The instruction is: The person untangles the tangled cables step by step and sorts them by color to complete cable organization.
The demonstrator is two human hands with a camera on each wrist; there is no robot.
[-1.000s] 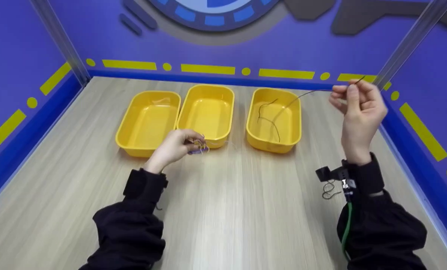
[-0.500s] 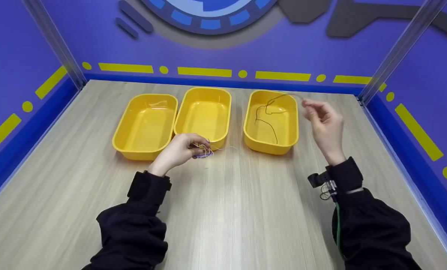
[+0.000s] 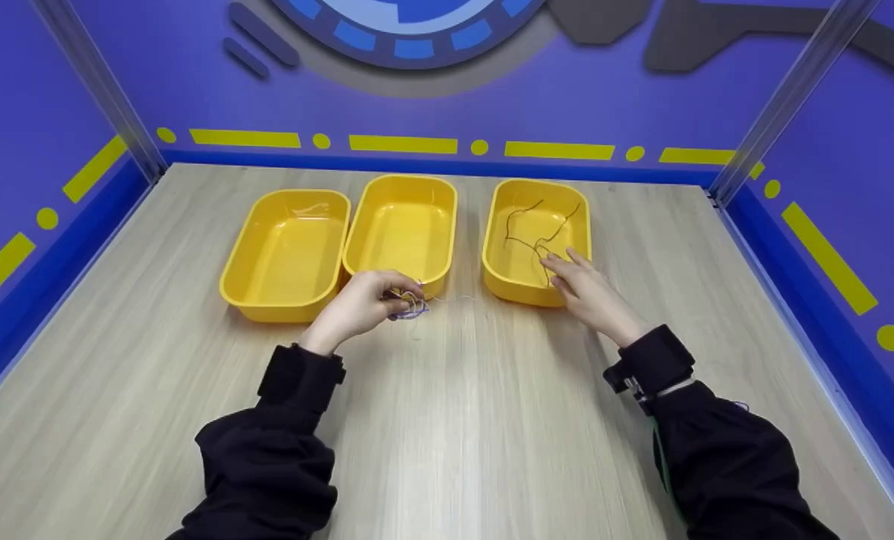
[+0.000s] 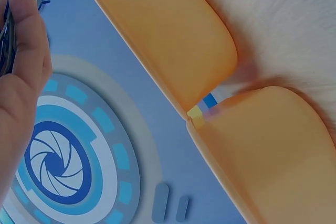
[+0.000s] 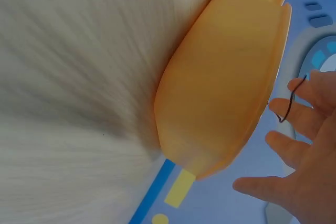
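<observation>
My left hand [image 3: 357, 304] grips a small tangle of thin wires [image 3: 412, 306], white and purple, in front of the middle yellow bin. In the left wrist view dark strands of the bundle [image 4: 7, 40] also show beside the thumb. Above the near end of the right yellow bin [image 3: 526, 291], my right hand [image 3: 593, 296] has its fingers spread. Thin dark wires [image 3: 508, 225] lie bent inside that bin. The right wrist view has a dark wire [image 5: 292, 98] close to the fingertips of the right hand [image 5: 310, 150]; no finger is curled round it.
The middle yellow bin [image 3: 348, 261] and left yellow bin [image 3: 229, 289] stand side by side. A pale streak shows at the left bin's far end; wire or reflection, I cannot tell. Blue printed walls [image 3: 417, 112] enclose the wooden table [image 3: 447, 420].
My right hand has come from the upper right down and left over the right bin. The dark wire it held has been let go into the bin. The left hand has stayed nearly still.
</observation>
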